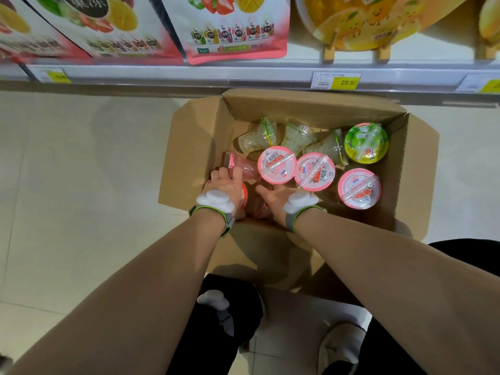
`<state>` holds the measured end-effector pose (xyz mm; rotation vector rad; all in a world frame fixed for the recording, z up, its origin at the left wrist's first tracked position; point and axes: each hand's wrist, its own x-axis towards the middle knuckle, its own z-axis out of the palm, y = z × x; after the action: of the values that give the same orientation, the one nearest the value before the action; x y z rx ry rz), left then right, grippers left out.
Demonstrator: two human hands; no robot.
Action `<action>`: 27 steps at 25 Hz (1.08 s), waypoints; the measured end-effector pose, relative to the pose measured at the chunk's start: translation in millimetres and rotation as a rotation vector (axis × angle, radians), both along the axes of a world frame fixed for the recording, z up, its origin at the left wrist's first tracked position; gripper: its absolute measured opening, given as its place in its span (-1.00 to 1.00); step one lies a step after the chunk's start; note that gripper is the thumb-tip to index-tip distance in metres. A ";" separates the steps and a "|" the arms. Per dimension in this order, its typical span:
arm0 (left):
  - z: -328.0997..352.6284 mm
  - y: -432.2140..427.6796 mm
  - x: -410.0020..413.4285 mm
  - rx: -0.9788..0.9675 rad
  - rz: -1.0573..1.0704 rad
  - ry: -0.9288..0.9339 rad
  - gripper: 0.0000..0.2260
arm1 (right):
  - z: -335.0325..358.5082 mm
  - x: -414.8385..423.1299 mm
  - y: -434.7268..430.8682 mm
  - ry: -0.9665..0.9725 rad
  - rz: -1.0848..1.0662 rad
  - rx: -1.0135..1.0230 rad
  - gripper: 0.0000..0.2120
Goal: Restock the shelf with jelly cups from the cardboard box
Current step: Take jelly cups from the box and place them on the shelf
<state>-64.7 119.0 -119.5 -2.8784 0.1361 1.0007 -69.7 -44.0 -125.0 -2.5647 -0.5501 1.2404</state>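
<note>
Evidently I am reaching my left hand (pixel 224 185), nearer than my right hand (pixel 274 197), to the crosswise pink jelly cup (pixel 242 166) just above; grips I cannot tell.

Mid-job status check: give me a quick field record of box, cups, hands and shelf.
box: open, on floor below shelf
upright: three pink cups, one green cup
tipped: three clear cups at back
left hand: in box, on a tipped pink cup; grip unclear
right hand: in box, fingers hidden
</note>
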 end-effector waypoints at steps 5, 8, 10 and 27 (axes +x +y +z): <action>35.9 -4.4 14.2 0.041 -0.027 0.053 -0.32 | 32.1 12.2 -22.6 0.082 -0.073 0.023 -0.44; 59.3 -13.6 26.2 0.033 -0.046 0.047 -0.37 | 39.9 11.5 -34.4 0.105 -0.180 0.082 -0.36; 73.8 -20.9 35.6 0.009 -0.072 0.034 -0.41 | 45.3 21.6 -45.0 0.101 -0.216 0.104 -0.40; 215.0 -84.4 106.5 -0.217 -0.247 -0.357 -0.36 | 207.0 108.8 -131.9 -0.485 -0.264 0.040 -0.37</action>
<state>41.9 34.6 95.5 -3.0720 0.5870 0.4455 39.1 -175.9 82.0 -2.7922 -0.2995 0.5165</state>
